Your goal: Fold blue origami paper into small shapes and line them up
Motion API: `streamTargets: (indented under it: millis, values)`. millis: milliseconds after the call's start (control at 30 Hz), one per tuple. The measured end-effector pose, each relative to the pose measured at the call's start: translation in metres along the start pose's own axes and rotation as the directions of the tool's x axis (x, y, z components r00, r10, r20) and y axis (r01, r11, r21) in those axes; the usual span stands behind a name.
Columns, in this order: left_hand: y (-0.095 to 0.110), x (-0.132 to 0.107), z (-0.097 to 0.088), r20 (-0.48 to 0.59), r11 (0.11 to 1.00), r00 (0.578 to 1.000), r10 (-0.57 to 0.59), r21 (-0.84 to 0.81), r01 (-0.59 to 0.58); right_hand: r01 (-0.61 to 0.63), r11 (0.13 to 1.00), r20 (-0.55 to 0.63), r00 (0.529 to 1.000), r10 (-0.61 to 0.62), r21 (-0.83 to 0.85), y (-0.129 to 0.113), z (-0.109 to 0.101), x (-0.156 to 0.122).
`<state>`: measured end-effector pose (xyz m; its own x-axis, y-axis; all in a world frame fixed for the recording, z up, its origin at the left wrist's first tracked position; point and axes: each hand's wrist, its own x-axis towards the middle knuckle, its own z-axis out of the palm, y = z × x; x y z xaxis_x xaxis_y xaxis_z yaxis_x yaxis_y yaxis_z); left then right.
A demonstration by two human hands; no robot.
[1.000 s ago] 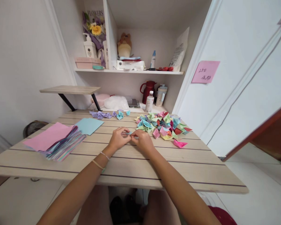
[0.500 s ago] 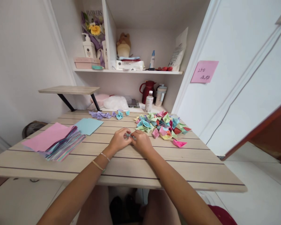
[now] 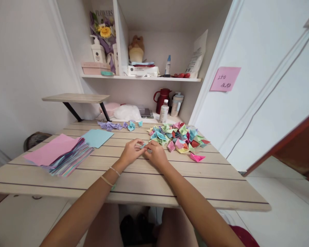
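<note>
Between my two hands is a small light-blue folded paper (image 3: 143, 145), mostly covered by the fingers. My left hand (image 3: 132, 151) pinches it from the left, closed at the fingertips. From the right my right hand (image 3: 155, 153) grips the same paper, its fingers bent and close to the left fingertips. Just beyond the right hand lies a heap of folded paper boats (image 3: 175, 137) in many colours. Farther back are purple folded papers (image 3: 109, 126) and a blue folded piece (image 3: 131, 126).
A stack of coloured paper (image 3: 59, 152) and blue square sheets (image 3: 98, 138) lie on the left of the slatted table (image 3: 144, 185). A small raised shelf (image 3: 77, 98) stands behind them. At the back are a bottle (image 3: 164, 111), a red jug (image 3: 162, 99) and a tumbler (image 3: 176, 104).
My fingers have shifted slightly around the blue paper, and more of its surface now shows tilted upward between them. The heap and stacks stay where they were.
</note>
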<state>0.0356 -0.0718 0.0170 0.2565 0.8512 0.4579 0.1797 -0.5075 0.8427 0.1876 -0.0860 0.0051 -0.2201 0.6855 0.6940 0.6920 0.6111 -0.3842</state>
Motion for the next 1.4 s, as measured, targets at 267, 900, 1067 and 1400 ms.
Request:
streamTargets:
  millis: [267, 900, 1067, 1400]
  values:
    - [-0.004, 0.005, -0.002, -0.040, 0.989, 0.998, -0.047, -0.139, 0.041, -0.031, 0.999, -0.002, 1.000, 0.031, -0.022, 0.003, -0.001, 0.002]
    - [-0.006, 0.003, -0.005, 0.004, 0.997, 0.999, -0.038, 0.072, 0.038, 0.159, 0.917, 0.206, 0.975, -0.087, -0.366, -0.010, -0.013, 0.005]
    - [-0.003, 0.003, -0.007, 0.025, 0.998, 0.999, -0.042, 0.042, 0.041, 0.070, 0.949, 0.161, 0.987, -0.020, -0.307, -0.006, -0.011, 0.004]
    - [-0.004, 0.003, -0.008, -0.009, 0.995, 0.997, -0.077, -0.071, 0.076, 0.063, 0.980, 0.082, 0.996, -0.048, -0.188, 0.002, -0.011, 0.005]
